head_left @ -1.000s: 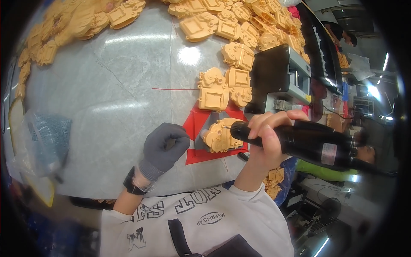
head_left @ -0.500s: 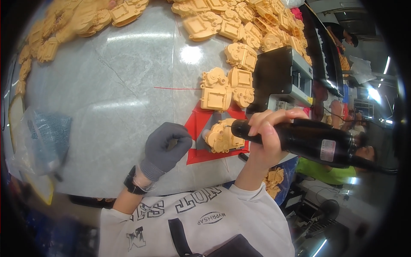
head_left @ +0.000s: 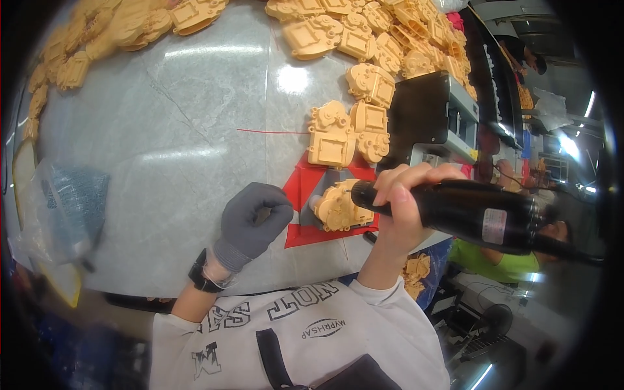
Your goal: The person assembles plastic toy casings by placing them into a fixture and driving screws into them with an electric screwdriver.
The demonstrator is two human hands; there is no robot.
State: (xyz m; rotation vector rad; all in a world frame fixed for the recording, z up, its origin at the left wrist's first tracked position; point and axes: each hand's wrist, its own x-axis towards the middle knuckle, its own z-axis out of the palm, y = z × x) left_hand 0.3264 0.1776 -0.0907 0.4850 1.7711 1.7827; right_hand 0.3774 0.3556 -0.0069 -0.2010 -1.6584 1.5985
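Note:
My bare right hand (head_left: 406, 201) is wrapped around a black electric screwdriver (head_left: 465, 211), held nearly level. Its nose points left and meets a yellow-orange plastic housing (head_left: 335, 208), whose face shows round and boxy shapes. That housing rests on a red fixture (head_left: 299, 235) with grey parts. At the fixture's left edge is my left hand (head_left: 253, 218) in a grey glove, its fingers curled and thumb and forefinger together. Whatever the fingertips may hold is hidden. Just beyond the fixture lie more plastic housings (head_left: 331, 148), close together on the table.
Piles of like housings (head_left: 312, 38) cover the far side of the grey table (head_left: 162, 123). A black box-shaped device (head_left: 422, 110) stands beyond my right hand. To the left lies a clear bag (head_left: 71, 208) with blue material. Another person in a green top (head_left: 487, 257) sits at right.
Both hands, the screwdriver and the housing keep nearly the same places. The whole view has shifted very slightly.

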